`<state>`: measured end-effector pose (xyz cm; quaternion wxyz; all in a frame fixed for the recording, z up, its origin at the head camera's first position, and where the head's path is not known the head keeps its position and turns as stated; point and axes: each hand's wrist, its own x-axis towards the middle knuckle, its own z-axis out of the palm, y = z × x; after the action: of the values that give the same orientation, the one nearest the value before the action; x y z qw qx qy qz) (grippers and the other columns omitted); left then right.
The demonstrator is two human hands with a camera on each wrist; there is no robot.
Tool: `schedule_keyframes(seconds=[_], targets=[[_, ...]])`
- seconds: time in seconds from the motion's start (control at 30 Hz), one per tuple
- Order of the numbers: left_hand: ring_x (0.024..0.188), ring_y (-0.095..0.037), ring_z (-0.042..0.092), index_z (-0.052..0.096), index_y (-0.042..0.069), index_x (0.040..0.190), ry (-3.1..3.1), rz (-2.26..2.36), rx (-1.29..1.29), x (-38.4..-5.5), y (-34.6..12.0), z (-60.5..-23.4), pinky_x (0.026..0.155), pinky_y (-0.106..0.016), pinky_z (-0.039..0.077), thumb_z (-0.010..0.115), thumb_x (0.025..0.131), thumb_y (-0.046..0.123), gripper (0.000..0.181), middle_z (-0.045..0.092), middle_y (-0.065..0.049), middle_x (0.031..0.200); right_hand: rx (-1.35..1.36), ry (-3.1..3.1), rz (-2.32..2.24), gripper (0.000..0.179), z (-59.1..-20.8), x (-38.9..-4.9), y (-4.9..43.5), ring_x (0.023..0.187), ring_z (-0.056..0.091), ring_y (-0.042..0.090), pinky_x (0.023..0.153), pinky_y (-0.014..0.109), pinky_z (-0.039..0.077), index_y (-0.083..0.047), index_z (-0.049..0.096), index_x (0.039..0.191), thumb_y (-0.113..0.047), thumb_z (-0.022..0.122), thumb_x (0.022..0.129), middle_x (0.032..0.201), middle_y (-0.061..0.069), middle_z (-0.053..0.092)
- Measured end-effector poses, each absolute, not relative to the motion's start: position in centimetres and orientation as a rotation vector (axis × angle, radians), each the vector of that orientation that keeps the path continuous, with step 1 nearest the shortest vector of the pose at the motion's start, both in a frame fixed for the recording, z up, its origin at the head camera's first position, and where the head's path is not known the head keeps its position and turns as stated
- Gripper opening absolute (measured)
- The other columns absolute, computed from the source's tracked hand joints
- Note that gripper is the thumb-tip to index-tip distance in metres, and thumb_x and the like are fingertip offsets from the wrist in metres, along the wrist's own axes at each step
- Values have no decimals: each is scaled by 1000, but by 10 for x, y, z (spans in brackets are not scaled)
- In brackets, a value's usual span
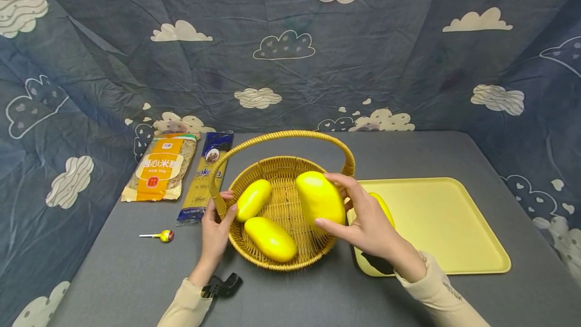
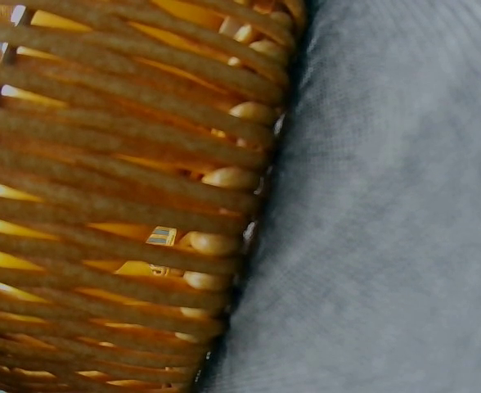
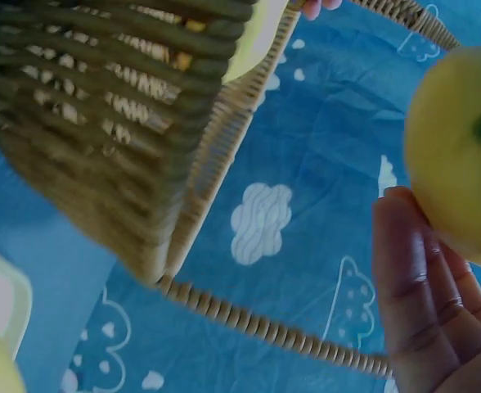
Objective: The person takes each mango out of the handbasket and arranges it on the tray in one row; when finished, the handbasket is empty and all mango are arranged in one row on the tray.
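Observation:
A round wicker basket with a tall arched handle stands on the grey table; its woven side fills much of the left wrist view. My left hand grips the basket's left rim near the foot of the handle. Over the right part of the basket, my right hand holds a yellow mango between thumb and fingers; in the right wrist view this mango shows a green spot. Inside the basket lie two more mangoes, one at the left and one nearer me.
To the right, a pale yellow tray bears another mango, partly hidden behind my right hand. A noodle bag and a blue-and-gold pasta packet lie at the back left. In front of them is a lollipop.

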<state>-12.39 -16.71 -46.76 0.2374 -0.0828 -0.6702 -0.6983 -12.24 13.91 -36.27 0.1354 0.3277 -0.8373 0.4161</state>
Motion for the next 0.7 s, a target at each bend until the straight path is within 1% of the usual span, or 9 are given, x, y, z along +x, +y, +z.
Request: schedule_keyframes(seconds=[0.13,0.23,0.3,0.33,0.47,0.53,0.57,0.63,0.7], targets=[[117,-22,48,51,-13,110,-1831,-1907,-231,-125,-168,-470,100,-26,37,56,91,-8,20,50,-31,121,923,-2345,1239,84,-365,-120,150,81,57,14,62,27,52,-12,39,138,-15,85,67,115,3,56],[117,-22,48,51,-12,110,-1840,-1907,-216,-125,-168,-470,100,-26,37,57,91,-7,21,50,-30,122,900,-2288,1260,86,-368,-119,159,79,58,14,61,26,50,-7,39,137,-9,85,64,117,7,54],[117,-22,48,51,-12,110,-1845,-1908,-207,-125,-168,-470,100,-26,37,57,91,-7,21,51,-29,122,890,-2238,1283,84,-371,-119,165,78,58,14,60,25,48,-3,39,136,-15,86,67,117,9,53],[117,-22,48,51,-12,111,-1848,-1908,-204,-125,-168,-469,100,-26,37,57,91,-7,21,51,-29,122,878,-2222,1298,84,-372,-119,168,78,58,14,60,24,48,-2,39,136,-13,86,67,118,9,53],[117,-22,48,51,-12,111,-1847,-1910,-208,-125,-168,-469,100,-26,37,57,91,-7,21,51,-28,122,829,-2162,1331,81,-375,-120,179,76,58,12,59,21,47,0,39,137,-15,83,71,118,9,54],[117,-22,48,51,-12,111,-1840,-1910,-220,-125,-168,-469,100,-26,37,56,91,-7,21,51,-29,121,778,-2151,1317,83,-375,-119,185,76,58,11,59,19,46,1,39,137,-4,82,66,116,9,54],[117,-22,48,51,-13,111,-1836,-1909,-227,-125,-167,-469,100,-26,37,56,91,-8,21,51,-29,121,754,-2139,1306,83,-376,-119,188,75,57,10,59,18,46,1,39,136,-4,82,65,113,9,55],[117,-23,48,51,-13,111,-1827,-1907,-239,-125,-167,-469,100,-26,37,56,91,-8,21,50,-30,120,695,-2129,1281,84,-379,-120,195,76,57,9,60,17,45,1,40,136,1,81,62,109,7,55],[117,-24,48,51,-13,111,-1825,-1904,-242,-125,-167,-469,101,-27,37,56,91,-9,21,50,-30,120,640,-2122,1267,85,-381,-120,203,77,57,7,61,15,44,1,40,136,4,80,62,109,4,57]])
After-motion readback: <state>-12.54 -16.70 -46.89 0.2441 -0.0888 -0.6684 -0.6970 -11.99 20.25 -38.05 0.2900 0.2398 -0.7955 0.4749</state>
